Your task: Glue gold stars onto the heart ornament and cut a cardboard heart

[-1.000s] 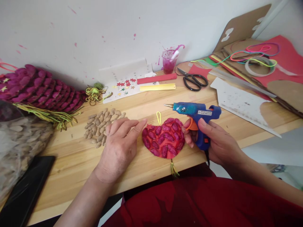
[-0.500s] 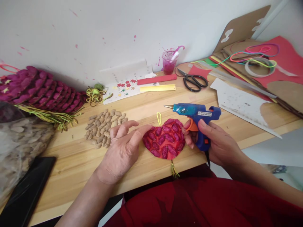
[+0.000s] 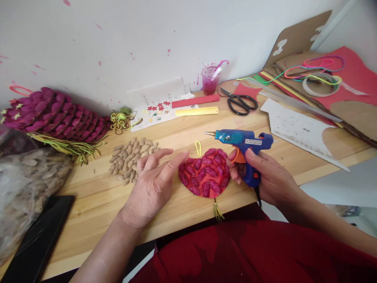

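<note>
A red heart-shaped ornament (image 3: 204,173) covered with dyed magenta peanuts lies on the table near its front edge. It has a yellow loop (image 3: 198,148) on top and a green-yellow tassel (image 3: 218,211) hanging below. My left hand (image 3: 156,181) is beside its left edge, fingers stretched out, holding nothing. In my right hand (image 3: 266,175) is a blue glue gun (image 3: 244,139) with an orange trigger; its metal nozzle points left above the heart. Some right fingertips are at the heart's right edge; whether they touch it I cannot tell.
Plain peanuts (image 3: 131,157) are heaped left of my left hand. Further left are a bag of peanuts (image 3: 32,184), a black phone-like slab (image 3: 41,236) and a magenta layered ornament (image 3: 59,116). Behind lie star stickers (image 3: 160,106), scissors (image 3: 242,103) and a cup (image 3: 210,80) of pink liquid.
The camera view has shifted slightly. My left fingertips have lifted a little off the heart's upper left edge. The glue gun stays in my right hand almost unmoved.
</note>
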`<state>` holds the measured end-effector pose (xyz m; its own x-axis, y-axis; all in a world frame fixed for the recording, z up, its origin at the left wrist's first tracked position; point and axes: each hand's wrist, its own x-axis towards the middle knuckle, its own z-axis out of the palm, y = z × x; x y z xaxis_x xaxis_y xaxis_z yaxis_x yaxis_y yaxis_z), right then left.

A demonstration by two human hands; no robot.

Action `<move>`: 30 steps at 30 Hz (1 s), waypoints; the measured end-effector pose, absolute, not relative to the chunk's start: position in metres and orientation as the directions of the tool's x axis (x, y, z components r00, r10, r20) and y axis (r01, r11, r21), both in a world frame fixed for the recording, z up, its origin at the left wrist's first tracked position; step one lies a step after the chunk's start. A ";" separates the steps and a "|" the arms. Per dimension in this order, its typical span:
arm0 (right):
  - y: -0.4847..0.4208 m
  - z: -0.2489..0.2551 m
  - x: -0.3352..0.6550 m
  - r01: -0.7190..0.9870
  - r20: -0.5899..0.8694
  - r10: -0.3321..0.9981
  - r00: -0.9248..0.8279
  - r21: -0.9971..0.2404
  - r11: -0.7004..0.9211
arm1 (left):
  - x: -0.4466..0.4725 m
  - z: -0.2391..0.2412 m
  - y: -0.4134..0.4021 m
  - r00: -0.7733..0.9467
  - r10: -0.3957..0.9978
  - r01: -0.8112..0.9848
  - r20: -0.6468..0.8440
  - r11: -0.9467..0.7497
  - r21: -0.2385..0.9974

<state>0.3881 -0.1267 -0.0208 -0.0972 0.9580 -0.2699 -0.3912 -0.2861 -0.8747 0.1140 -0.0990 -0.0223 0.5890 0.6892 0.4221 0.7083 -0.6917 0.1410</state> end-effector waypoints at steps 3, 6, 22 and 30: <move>-0.127 -0.020 0.388 -0.398 -0.264 0.959 -0.101 -0.873 -0.282 | 0.115 -0.022 -0.099 0.600 0.681 0.705 0.420 -0.698 0.127; -0.127 -0.019 0.387 -0.396 -0.267 0.959 -0.092 -0.874 -0.281 | 0.115 -0.025 -0.098 0.617 0.678 0.692 0.399 -0.710 0.135; -0.126 -0.019 0.386 -0.351 -0.344 0.938 -0.035 -0.875 -0.334 | 0.113 -0.022 -0.099 0.641 0.701 0.663 0.314 -0.711 0.234; -0.126 -0.020 0.387 -0.324 -0.370 0.929 0.001 -0.879 -0.350 | 0.114 -0.018 -0.093 0.553 0.732 0.671 0.397 -0.674 0.309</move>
